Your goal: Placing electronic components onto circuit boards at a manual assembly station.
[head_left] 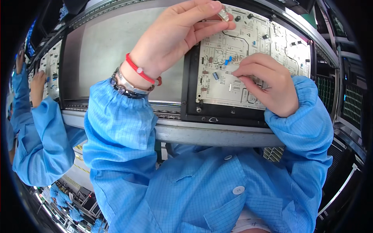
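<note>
A pale printed circuit board [233, 97] lies in a black frame [189, 83] in front of me. Above its far left edge, my left hand [167, 39] holds small silvery metal parts [223, 15] between thumb and fingers; their exact kind is too small to tell. My right hand [270, 79] is low over the board, thumb and fingertips pinched together. Whatever is in that pinch is hidden. Just left of those fingertips stand small blue components [227, 61] and a dark blue cylindrical capacitor [216, 75]. Several black capacitors [265, 37] dot the farther part.
A bare metal plate [116, 50] lies left of the frame, along a conveyor with a metal rail [217, 132] at my side. At far left, a co-worker's hand [37, 83] reaches over another board [54, 66]. Racks with green grids [353, 101] stand at right.
</note>
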{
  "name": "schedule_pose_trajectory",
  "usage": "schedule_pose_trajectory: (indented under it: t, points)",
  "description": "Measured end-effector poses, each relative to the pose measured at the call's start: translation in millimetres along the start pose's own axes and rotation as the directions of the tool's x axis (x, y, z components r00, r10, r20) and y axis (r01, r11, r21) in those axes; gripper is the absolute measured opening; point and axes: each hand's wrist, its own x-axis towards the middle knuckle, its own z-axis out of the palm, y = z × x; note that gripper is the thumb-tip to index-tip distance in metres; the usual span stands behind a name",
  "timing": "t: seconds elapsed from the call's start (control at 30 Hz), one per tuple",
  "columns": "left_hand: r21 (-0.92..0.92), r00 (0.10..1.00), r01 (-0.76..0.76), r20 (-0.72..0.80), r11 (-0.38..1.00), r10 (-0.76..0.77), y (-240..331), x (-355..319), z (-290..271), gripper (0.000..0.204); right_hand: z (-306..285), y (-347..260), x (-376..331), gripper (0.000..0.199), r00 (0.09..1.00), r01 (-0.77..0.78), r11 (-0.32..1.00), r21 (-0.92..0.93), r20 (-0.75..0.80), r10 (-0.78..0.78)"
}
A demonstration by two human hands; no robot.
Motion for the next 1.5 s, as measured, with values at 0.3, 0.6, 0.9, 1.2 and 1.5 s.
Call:
schedule_pose_trajectory:
  t: [0.3,0.6,0.9,1.2,1.5]
  points:
    - [0.069,0.998,-0.006,-0.067,0.998,0.011,-1.7,0.6,0.3,0.018,7.8,8.1,-0.6,0.019,0.996,0.074,0.997,0.036,0.037,-0.075]
    - [0.079,0.997,-0.01,-0.074,0.997,0.016,-1.6,0.5,-1.0,0.016,12.8,7.3,1.1,0.02,0.997,0.077,0.996,0.039,0.015,-0.077]
    - [0.042,0.998,-0.047,-0.028,0.998,0.048,0.6,-0.4,-0.3,0.017,6.3,-6.8,9.2,0.023,0.979,0.2,0.956,-0.213,0.091,-0.185]
    - [0.11,0.997,-0.073,-0.032,0.991,0.077,-0.1,0.7,-8.8,0.026,32.7,-4.2,37.0,0.021,0.859,0.512,0.844,-0.157,0.117,-0.499]
    - [0.418,0.981,-0.143,-0.061,0.897,0.185,13.3,3.6,5.0,0.023,-34.1,-11.1,23.1,0.014,0.993,0.112,0.97,0.215,-0.06,-0.101]
